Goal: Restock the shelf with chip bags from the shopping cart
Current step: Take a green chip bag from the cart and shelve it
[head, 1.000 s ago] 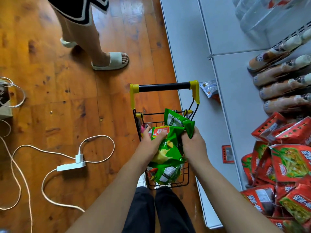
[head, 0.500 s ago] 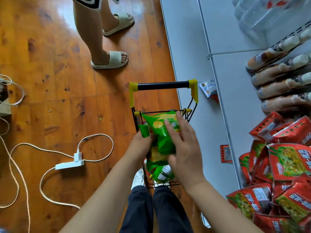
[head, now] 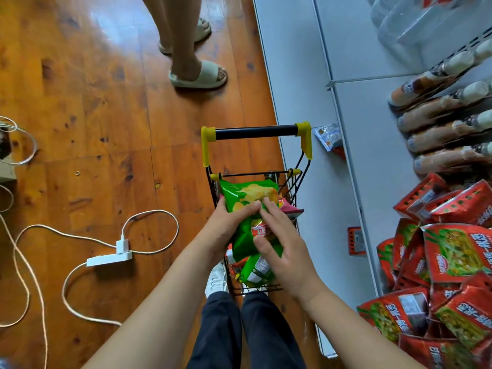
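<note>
Chip bags in green wrappers [head: 247, 209] are seen held above a small wire shopping cart [head: 255, 182] at the centre of the frame, its black-and-yellow handle [head: 257, 131] lying toward the top. The uppermost bag is gripped along its left edge by the left hand [head: 226, 227], fingers curled over the front of the pack. The right hand [head: 285, 251] is laid on the same bundle with fingers fairly straight and spread, the thumb pressed against the lower part; whether a second green bag [head: 257, 270] just below is pinched by it or merely touched cannot be told. More packs are left in the basket, partly hidden beneath the hands.

The shelf [head: 372, 145] to be restocked is shown along the right of the frame, where red snack bags [head: 452, 251] are already heaped at lower right and bottles [head: 439, 121] are ranged at upper right.

Several risks can be judged from here. The slippery bags may be let slide from so loose a hold and dropped back into the cart or onto the wooden floor [head: 93, 129]. The light cart may be tipped if a bag is snagged on its wire rim. At lower left a white power strip and cable [head: 109, 258] are spread across the floor, and a bystander's sandalled feet [head: 199, 75] are planted at top centre.
</note>
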Demonstrator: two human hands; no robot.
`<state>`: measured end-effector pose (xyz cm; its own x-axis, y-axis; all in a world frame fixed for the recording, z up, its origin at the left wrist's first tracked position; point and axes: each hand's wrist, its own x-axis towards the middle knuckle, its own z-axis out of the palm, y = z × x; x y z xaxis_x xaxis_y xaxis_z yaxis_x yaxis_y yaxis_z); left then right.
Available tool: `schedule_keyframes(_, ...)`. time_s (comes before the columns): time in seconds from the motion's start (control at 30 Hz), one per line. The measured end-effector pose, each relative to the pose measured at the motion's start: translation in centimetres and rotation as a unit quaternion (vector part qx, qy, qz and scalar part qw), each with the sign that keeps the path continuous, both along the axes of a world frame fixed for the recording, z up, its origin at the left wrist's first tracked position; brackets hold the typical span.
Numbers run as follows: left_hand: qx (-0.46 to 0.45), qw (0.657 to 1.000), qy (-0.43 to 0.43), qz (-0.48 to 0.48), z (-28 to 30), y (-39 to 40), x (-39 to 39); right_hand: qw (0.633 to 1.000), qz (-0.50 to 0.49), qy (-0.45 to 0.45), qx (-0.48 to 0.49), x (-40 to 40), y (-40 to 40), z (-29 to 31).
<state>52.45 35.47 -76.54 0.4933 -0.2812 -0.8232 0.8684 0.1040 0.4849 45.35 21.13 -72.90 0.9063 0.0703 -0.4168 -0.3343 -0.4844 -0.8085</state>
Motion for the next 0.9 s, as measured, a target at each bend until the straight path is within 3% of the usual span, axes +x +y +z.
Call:
schedule_keyframes(0.13, -0.003, 1.0, -0.001, 0.026, 0.0, -0.2, -0.2, 0.99, -0.134, 0.009, -0.04, 1.1, 0.0, -0.1)
schedule_keyframes(0.2, -0.01, 0.999, -0.004, 0.05, 0.2, -0.4, -0.3, 0.983, -0.161, 0.072, -0.044, 1.8, 0.0, -0.4)
schedule_keyframes(0.37, -0.008, 0.999, -0.016, 0.045, 0.7, -0.5, 0.0, 0.917, -0.232, 0.255, 0.201, 2.0, -0.7, -2.4)
schedule_keyframes(0.47, -0.018, 0.999, -0.02, 0.022, 1.0, -0.1, -0.2, 0.907, -0.225, 0.263, 0.242, 1.9, -1.5, -2.8)
schedule_keyframes(0.67, -0.023, 0.999, -0.025, -0.027, 3.5, -0.9, -0.4, 0.919, -0.232, 0.233, 0.219, 1.2, -1.9, -1.3)
schedule_keyframes(0.9, -0.003, 0.993, -0.081, -0.082, 11.9, -0.1, 0.2, 0.936, -0.227, 0.181, 0.198, 1.6, -2.3, 7.0)
